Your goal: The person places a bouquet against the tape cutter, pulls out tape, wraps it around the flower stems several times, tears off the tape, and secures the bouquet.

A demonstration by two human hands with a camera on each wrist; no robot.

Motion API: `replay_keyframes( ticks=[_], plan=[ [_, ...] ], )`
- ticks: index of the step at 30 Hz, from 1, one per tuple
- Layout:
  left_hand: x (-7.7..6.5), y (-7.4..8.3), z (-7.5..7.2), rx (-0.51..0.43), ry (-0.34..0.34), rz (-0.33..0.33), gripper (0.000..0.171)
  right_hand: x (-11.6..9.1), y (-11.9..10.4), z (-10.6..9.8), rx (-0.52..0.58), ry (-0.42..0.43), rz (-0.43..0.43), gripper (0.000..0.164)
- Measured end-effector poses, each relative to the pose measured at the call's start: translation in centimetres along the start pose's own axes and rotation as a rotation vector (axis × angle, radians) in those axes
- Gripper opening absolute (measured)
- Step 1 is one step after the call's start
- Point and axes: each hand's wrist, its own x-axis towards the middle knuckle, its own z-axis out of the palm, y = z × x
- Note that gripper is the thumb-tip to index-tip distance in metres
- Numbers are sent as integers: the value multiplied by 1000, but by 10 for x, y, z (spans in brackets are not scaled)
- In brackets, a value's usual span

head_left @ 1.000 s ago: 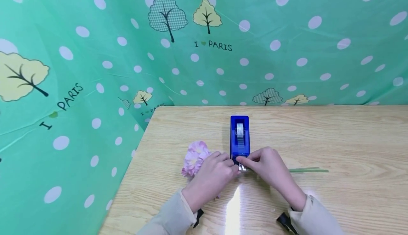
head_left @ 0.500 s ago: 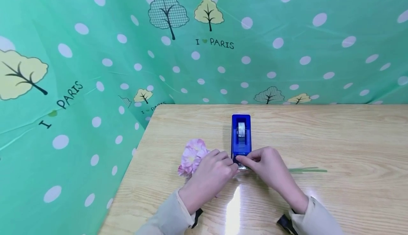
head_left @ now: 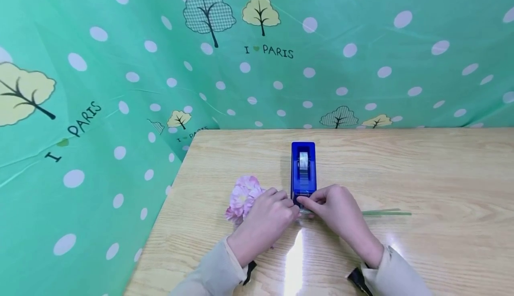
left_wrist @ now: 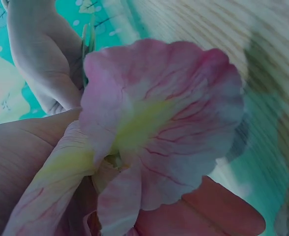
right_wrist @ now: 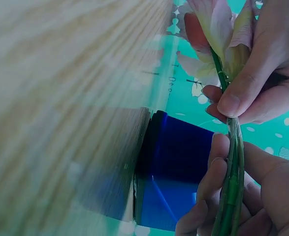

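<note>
Hands (head_left: 270,214) (head_left: 340,207) grip stems (right_wrist: 232,194), prob. horiz., rightward.

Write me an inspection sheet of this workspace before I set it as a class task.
Surface: wood-grain table, with glare on the near side.
Job's things: pink flowers, green stems, blue tape dispenser holding a tape roll.
Clutter: nothing seen.
Hands: left hand pinches the stems just below the flowers; right hand holds them farther down.
Cables: nothing seen.
Surroundings: green cloth with pale dots and printed trees.
</note>
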Motion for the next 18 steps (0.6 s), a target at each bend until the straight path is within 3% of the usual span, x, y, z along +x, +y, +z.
replay_keyframes(
  ticks=[18],
  plan=[
    [1,0,4,-18,21,-11,6,1,-3,1,-65,44,-31,28]
  ],
)
